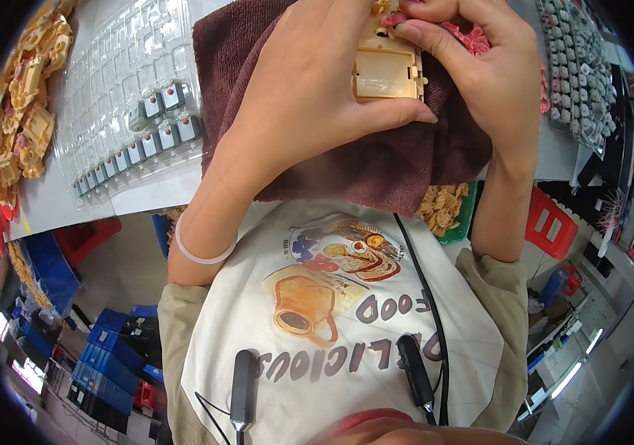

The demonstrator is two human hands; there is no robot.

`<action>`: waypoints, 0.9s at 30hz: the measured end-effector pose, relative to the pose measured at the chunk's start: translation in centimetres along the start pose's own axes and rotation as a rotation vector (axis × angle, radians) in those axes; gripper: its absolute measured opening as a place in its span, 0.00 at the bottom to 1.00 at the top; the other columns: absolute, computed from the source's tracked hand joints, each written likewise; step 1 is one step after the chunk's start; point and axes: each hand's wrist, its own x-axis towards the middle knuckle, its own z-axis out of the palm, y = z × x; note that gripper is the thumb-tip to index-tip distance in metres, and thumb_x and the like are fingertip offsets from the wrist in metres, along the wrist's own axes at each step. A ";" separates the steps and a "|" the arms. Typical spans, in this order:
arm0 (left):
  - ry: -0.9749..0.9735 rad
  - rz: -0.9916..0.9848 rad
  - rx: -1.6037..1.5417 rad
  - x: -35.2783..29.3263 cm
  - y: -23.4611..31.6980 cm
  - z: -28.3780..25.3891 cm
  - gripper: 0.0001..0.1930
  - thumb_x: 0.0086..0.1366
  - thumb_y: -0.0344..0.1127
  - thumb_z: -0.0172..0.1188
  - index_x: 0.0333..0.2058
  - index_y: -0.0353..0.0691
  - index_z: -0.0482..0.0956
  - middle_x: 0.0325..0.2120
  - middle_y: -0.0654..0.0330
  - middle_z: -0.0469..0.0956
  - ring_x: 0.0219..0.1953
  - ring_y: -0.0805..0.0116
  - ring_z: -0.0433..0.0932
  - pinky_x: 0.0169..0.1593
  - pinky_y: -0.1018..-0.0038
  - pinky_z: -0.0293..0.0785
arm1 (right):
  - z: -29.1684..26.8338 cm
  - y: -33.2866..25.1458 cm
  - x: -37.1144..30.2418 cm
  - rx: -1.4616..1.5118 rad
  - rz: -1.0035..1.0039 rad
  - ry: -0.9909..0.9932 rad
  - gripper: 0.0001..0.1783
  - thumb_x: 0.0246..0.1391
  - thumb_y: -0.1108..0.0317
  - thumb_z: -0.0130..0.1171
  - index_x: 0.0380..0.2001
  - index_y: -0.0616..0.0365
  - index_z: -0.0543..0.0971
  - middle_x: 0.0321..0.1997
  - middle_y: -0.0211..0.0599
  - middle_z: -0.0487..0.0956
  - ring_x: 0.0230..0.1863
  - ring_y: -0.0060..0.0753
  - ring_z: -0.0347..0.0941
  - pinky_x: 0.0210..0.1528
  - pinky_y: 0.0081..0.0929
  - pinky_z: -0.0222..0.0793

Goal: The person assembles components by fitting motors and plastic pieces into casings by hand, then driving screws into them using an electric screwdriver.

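Observation:
My left hand grips a pale yellow plastic housing with a shallow rectangular recess, its thumb along the near edge. At the housing's far end, my right hand has thumb and finger closed on a small pink part, which touches the housing or lies right against it. Fingers partly hide that spot. Both hands are above a folded dark brown towel on the table. Behind my right hand lie more pink parts, partly covered by it.
To the left, a clear blister tray holds several small grey parts with orange dots. A heap of yellow plastic parts lies farther left. Trays of grey parts stand at the right. Below the table edge sits a green bin of yellow pieces.

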 end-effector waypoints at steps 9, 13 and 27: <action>-0.029 -0.047 0.024 0.2 0.3 -0.1 0.47 0.48 0.49 0.76 0.60 0.33 0.62 0.56 0.44 0.68 0.59 0.46 0.68 0.62 0.58 0.62 | -1.1 -4.4 0.9 -0.390 0.404 -0.131 0.07 0.45 0.78 0.68 0.25 0.66 0.77 0.28 0.37 0.75 0.31 0.29 0.69 0.36 0.24 0.63; 0.022 -0.046 -0.019 0.0 -1.3 1.0 0.47 0.47 0.48 0.77 0.61 0.34 0.62 0.55 0.44 0.68 0.59 0.46 0.68 0.62 0.58 0.64 | -0.9 -4.1 0.4 -0.296 0.297 -0.110 0.07 0.46 0.78 0.67 0.29 0.65 0.78 0.30 0.38 0.75 0.32 0.28 0.70 0.36 0.24 0.64; 0.158 0.307 -0.246 0.7 -2.3 1.0 0.50 0.45 0.48 0.79 0.61 0.31 0.63 0.58 0.44 0.66 0.58 0.51 0.72 0.59 0.64 0.71 | -0.6 -4.0 0.0 -0.384 0.193 -0.003 0.09 0.45 0.78 0.67 0.28 0.66 0.76 0.31 0.37 0.73 0.34 0.32 0.71 0.39 0.25 0.66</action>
